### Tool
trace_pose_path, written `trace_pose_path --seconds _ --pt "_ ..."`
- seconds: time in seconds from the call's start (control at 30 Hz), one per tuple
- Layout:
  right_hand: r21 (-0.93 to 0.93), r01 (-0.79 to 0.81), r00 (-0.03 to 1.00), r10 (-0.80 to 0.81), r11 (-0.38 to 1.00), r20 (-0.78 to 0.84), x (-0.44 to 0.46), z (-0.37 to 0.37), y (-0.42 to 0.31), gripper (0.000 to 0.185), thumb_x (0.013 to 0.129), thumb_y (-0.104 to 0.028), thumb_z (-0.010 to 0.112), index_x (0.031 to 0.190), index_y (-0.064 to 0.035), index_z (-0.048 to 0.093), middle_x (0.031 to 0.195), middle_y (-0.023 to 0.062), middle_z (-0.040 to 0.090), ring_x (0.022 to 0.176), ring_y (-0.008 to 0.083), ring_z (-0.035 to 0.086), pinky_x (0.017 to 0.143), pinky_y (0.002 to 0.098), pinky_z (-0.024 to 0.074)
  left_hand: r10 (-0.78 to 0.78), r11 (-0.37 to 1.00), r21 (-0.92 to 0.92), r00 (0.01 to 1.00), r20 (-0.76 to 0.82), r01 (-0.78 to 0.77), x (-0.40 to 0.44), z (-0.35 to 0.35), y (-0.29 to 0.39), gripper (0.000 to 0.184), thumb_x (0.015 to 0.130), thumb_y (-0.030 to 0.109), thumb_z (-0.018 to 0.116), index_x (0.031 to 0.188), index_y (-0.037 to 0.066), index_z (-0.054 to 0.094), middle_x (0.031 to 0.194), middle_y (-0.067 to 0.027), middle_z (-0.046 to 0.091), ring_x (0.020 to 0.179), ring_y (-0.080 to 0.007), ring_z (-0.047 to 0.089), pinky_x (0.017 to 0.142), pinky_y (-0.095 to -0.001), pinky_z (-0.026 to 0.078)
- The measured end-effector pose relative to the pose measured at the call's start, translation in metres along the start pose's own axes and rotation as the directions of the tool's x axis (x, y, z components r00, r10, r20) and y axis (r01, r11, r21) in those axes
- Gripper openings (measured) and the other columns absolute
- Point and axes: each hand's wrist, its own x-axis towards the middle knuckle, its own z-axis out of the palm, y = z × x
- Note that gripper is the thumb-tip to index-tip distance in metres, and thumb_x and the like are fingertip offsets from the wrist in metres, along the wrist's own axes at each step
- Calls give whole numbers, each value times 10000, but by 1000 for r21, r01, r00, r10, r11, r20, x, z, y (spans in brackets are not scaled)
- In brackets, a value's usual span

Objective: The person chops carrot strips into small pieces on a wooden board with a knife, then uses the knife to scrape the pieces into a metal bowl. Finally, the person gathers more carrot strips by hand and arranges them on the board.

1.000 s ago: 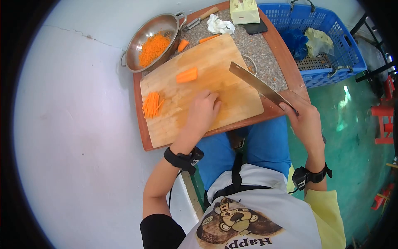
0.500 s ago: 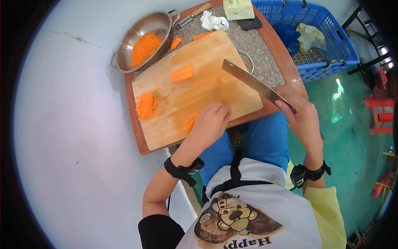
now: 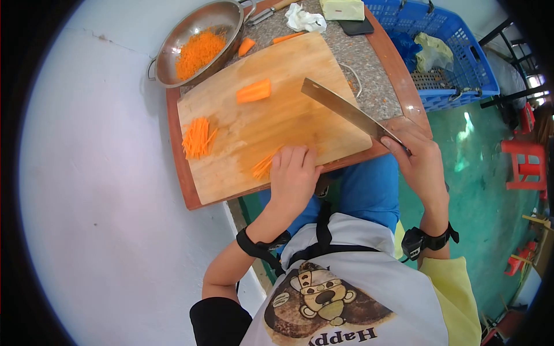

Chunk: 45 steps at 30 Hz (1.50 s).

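My right hand (image 3: 416,158) is closed round the handle of a cleaver (image 3: 346,109), its broad blade slanting up and left over the right part of a wooden cutting board (image 3: 231,179). My left hand (image 3: 294,176) rests at the board's near edge, fingers together and curled down. A small heap of carrot strips (image 3: 262,166) pokes out beside its little finger; what lies under the palm is hidden. Further left on the board sits a bigger pile of carrot strips (image 3: 197,138). A cut carrot piece (image 3: 254,91) lies near the board's upper middle.
Behind the board stand a metal colander (image 3: 167,55) with shredded carrot, a peeler (image 3: 268,12), carrot pieces (image 3: 246,46), a crumpled tissue (image 3: 306,20) and a dark phone-like slab (image 3: 356,27). A blue crate (image 3: 461,86) is at the right, a white wall (image 3: 86,173) at the left.
My left hand has turned and settled at the near edge, its fingers now pointing away from me. The cleaver stays in my right hand, almost unmoved. The whole view has shifted slightly.
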Motion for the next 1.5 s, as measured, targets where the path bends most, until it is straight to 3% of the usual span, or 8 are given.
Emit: trace_pose_path --seconds 0.2,0.5,0.57,0.7,0.77,0.9,1.27,1.5 --pt "28 47 998 -46 998 -36 3 3 -1 146 808 -174 658 800 -29 644 739 105 599 689 308 578 583 376 453 64 994 -88 998 -1 -64 -9 7 -1 210 690 89 695 877 47 610 839 -69 546 822 -266 524 725 -364 385" --pt "-24 12 999 -11 1000 41 -3 8 -15 159 816 -195 651 800 -38 640 739 100 590 666 313 576 568 384 450 -69 968 -234 995 76 86 -9 -14 -8 93 734 61 672 802 66 609 817 -93 569 788 -257 549 676 -364 406" --pt "-53 -21 997 25 998 70 -6 10 -18 163 819 -205 648 802 -43 641 727 97 584 655 314 576 562 385 449 -315 933 -193 949 -27 304 -16 -30 -29 75 761 55 659 825 38 623 820 -109 595 766 -248 577 647 -355 434" --pt "-89 10 993 0 996 114 -11 22 -33 180 831 -232 633 785 -58 637 705 97 568 633 316 575 540 389 449 -324 941 -134 942 -84 312 -24 -36 -66 123 782 115 651 887 52 643 759 -98 588 704 -280 566 641 -376 429" --pt "-98 23 993 -11 995 122 -11 26 -43 188 836 -237 628 773 -60 632 702 100 565 630 317 575 535 390 450 -326 918 -239 945 0 317 -27 -34 -65 203 779 71 662 965 -8 645 854 -132 605 773 -269 582 685 -344 464" --pt "-168 31 986 -2 985 169 -12 32 -59 208 852 -237 603 750 -55 602 715 106 574 621 322 583 517 392 452 -281 925 -281 958 -53 255 -32 -34 -66 239 766 80 680 987 -6 648 880 -140 592 797 -275 574 696 -345 462" --pt "-197 112 962 -57 974 267 -18 43 -90 142 858 -185 579 810 -54 557 770 116 587 609 336 586 511 412 469 -209 978 -53 947 -244 202 -36 -13 -57 186 708 142 706 861 45 662 805 -47 542 779 -239 523 677 -358 405" --pt "-264 315 940 -263 912 216 20 41 -60 106 839 -165 593 803 -71 559 723 91 536 595 303 579 502 391 464 -224 973 -7 928 -297 232 -30 -9 -55 133 718 130 714 822 58 672 792 -45 565 767 -228 544 678 -349 398"
